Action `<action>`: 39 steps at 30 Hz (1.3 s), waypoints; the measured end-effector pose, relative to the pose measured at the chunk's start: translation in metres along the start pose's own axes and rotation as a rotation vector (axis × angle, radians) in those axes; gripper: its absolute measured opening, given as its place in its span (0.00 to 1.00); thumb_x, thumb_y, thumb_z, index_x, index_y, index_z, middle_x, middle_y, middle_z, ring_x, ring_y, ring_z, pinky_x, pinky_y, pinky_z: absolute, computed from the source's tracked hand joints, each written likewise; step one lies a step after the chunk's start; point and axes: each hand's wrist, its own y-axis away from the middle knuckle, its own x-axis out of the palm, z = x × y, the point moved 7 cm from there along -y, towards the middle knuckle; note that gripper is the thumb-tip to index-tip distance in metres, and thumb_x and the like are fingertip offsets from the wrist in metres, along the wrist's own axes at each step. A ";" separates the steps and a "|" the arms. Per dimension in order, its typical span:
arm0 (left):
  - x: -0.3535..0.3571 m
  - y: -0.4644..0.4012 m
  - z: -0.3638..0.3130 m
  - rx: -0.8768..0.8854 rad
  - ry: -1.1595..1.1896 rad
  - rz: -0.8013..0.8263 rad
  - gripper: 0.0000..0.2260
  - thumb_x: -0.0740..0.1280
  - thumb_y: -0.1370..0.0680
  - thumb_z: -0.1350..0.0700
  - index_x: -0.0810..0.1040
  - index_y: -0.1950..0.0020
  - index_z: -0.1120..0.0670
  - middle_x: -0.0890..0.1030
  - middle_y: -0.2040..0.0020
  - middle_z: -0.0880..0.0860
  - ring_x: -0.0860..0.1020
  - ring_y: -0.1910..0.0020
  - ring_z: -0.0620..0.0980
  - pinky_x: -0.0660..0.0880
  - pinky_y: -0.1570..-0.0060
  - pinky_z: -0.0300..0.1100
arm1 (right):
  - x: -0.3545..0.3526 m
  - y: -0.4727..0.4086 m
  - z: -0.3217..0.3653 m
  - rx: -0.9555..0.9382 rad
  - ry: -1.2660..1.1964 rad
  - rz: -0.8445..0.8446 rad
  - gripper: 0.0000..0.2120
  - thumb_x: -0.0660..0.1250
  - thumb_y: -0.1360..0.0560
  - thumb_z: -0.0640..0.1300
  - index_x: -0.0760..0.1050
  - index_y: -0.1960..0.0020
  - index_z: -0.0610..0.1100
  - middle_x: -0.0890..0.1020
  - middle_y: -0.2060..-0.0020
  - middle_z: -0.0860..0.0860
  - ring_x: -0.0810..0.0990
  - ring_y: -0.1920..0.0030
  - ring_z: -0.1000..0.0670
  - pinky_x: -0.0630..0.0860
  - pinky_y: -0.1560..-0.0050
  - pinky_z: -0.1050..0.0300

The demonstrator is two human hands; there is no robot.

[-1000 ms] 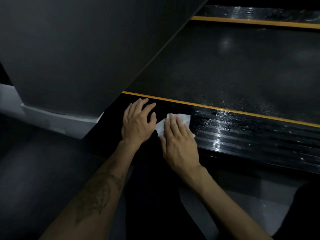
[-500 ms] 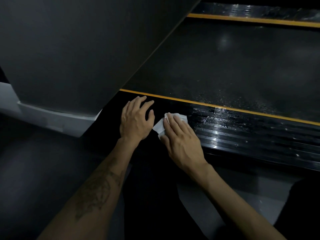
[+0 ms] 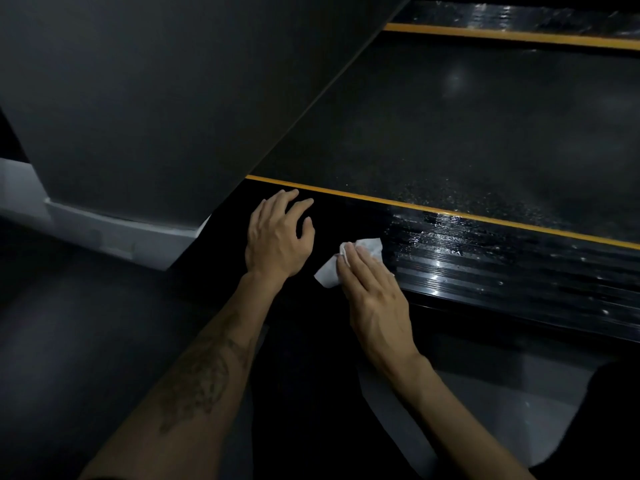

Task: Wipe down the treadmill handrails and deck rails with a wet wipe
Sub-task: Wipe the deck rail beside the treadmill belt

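On the near deck rail [image 3: 485, 268], the left hand [image 3: 277, 242] lay left of the wipe [image 3: 346, 261], which sat under the right hand [image 3: 375, 299]; the belt [image 3: 467, 133] lay behind the rail.

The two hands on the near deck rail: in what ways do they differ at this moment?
The right hand presses a white wet wipe flat against the deck rail; the left hand holds nothing. The right hand's fingers lie straight and together, whereas the left hand's fingers are spread and slightly bent. The right hand lies next to the wet, shiny stretch; the left hand rests on the dull part. Both touch the same rail.
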 end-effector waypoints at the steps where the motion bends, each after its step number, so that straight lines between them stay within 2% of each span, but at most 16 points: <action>1: 0.000 0.000 0.000 0.000 0.001 0.000 0.21 0.58 0.20 0.47 0.79 0.30 0.49 0.75 0.28 0.51 0.69 0.25 0.52 0.64 0.25 0.56 | -0.001 0.002 0.002 -0.005 -0.011 -0.030 0.21 0.57 0.18 0.41 0.73 0.27 0.36 0.72 0.25 0.41 0.68 0.23 0.42 0.61 0.22 0.48; 3: 0.000 0.001 -0.001 -0.001 0.006 -0.003 0.20 0.58 0.20 0.47 0.79 0.31 0.49 0.76 0.28 0.51 0.69 0.25 0.52 0.65 0.25 0.56 | 0.000 -0.004 0.006 -0.057 -0.007 0.003 0.22 0.55 0.18 0.42 0.73 0.26 0.37 0.72 0.25 0.42 0.68 0.23 0.43 0.63 0.22 0.47; 7: 0.000 0.002 0.000 -0.004 0.016 -0.006 0.19 0.61 0.19 0.49 0.79 0.30 0.49 0.75 0.28 0.51 0.69 0.25 0.53 0.64 0.25 0.56 | 0.009 -0.013 0.004 -0.113 0.030 0.125 0.26 0.61 0.17 0.39 0.63 0.21 0.37 0.62 0.20 0.42 0.56 0.18 0.44 0.55 0.19 0.47; 9: 0.000 0.002 0.000 -0.005 0.019 -0.007 0.19 0.61 0.19 0.49 0.79 0.30 0.50 0.76 0.28 0.52 0.69 0.25 0.53 0.64 0.25 0.56 | 0.004 -0.005 -0.002 -0.041 0.001 0.052 0.24 0.61 0.18 0.38 0.66 0.22 0.37 0.65 0.21 0.41 0.59 0.19 0.43 0.59 0.20 0.46; 11: -0.001 0.001 -0.001 -0.003 0.021 -0.006 0.19 0.61 0.20 0.49 0.79 0.31 0.50 0.76 0.28 0.52 0.70 0.26 0.53 0.65 0.25 0.57 | -0.001 0.006 -0.003 -0.007 -0.047 -0.047 0.21 0.57 0.18 0.39 0.72 0.26 0.36 0.70 0.24 0.41 0.66 0.22 0.43 0.63 0.22 0.47; 13: -0.002 0.001 -0.002 -0.002 0.021 -0.010 0.19 0.61 0.20 0.50 0.79 0.31 0.50 0.76 0.28 0.52 0.70 0.26 0.53 0.65 0.26 0.57 | -0.003 0.004 0.002 -0.049 -0.071 -0.053 0.21 0.56 0.17 0.40 0.73 0.27 0.36 0.72 0.26 0.42 0.68 0.23 0.44 0.58 0.20 0.53; 15: -0.002 0.002 -0.002 -0.007 0.022 -0.008 0.19 0.61 0.20 0.50 0.79 0.31 0.50 0.76 0.28 0.52 0.70 0.26 0.53 0.65 0.25 0.57 | -0.001 -0.006 0.006 -0.123 -0.003 0.020 0.23 0.55 0.18 0.41 0.72 0.26 0.37 0.71 0.24 0.43 0.66 0.22 0.45 0.53 0.19 0.56; 17: -0.002 0.002 -0.002 -0.006 0.018 -0.006 0.19 0.61 0.20 0.50 0.79 0.31 0.49 0.76 0.28 0.51 0.70 0.25 0.52 0.65 0.25 0.56 | 0.002 -0.011 0.005 -0.159 0.070 0.075 0.24 0.55 0.18 0.40 0.68 0.23 0.37 0.67 0.22 0.43 0.62 0.20 0.45 0.53 0.19 0.52; 19: -0.001 0.002 -0.001 -0.006 0.021 -0.005 0.19 0.61 0.20 0.50 0.79 0.30 0.49 0.75 0.28 0.51 0.69 0.25 0.52 0.64 0.25 0.56 | 0.003 -0.005 -0.002 -0.108 0.057 0.076 0.25 0.57 0.17 0.39 0.65 0.21 0.37 0.64 0.21 0.42 0.59 0.19 0.45 0.56 0.19 0.47; 23: -0.001 0.001 -0.001 -0.003 0.023 0.001 0.19 0.60 0.20 0.49 0.78 0.30 0.49 0.75 0.28 0.51 0.69 0.25 0.52 0.64 0.24 0.55 | -0.002 0.015 -0.004 -0.022 -0.016 -0.028 0.23 0.55 0.18 0.38 0.68 0.24 0.35 0.68 0.23 0.41 0.63 0.21 0.43 0.62 0.21 0.43; 26: -0.002 0.000 -0.003 -0.003 0.024 0.000 0.19 0.61 0.19 0.49 0.78 0.30 0.49 0.75 0.28 0.51 0.69 0.25 0.52 0.64 0.24 0.56 | 0.005 0.002 0.006 -0.100 0.039 0.093 0.25 0.56 0.19 0.38 0.66 0.22 0.36 0.65 0.22 0.41 0.61 0.20 0.43 0.62 0.21 0.44; 29: -0.002 -0.001 -0.003 -0.007 0.017 0.025 0.18 0.62 0.18 0.48 0.77 0.29 0.48 0.74 0.27 0.51 0.69 0.25 0.53 0.62 0.24 0.56 | 0.009 -0.010 0.004 -0.097 0.081 0.215 0.27 0.59 0.16 0.40 0.59 0.19 0.37 0.58 0.19 0.42 0.52 0.18 0.45 0.53 0.18 0.48; 34: 0.000 -0.003 -0.005 0.033 -0.073 0.106 0.22 0.60 0.18 0.39 0.74 0.25 0.45 0.71 0.25 0.52 0.67 0.25 0.54 0.60 0.23 0.57 | -0.001 0.011 -0.002 0.103 0.072 0.157 0.28 0.58 0.15 0.49 0.60 0.19 0.38 0.58 0.19 0.42 0.54 0.18 0.44 0.56 0.19 0.46; 39: 0.004 -0.007 -0.013 0.001 -0.076 0.142 0.22 0.62 0.17 0.43 0.74 0.25 0.49 0.71 0.26 0.56 0.67 0.25 0.57 0.58 0.23 0.59 | 0.002 -0.006 -0.001 -0.016 0.088 0.254 0.28 0.58 0.15 0.50 0.59 0.19 0.38 0.58 0.18 0.43 0.54 0.18 0.46 0.56 0.19 0.46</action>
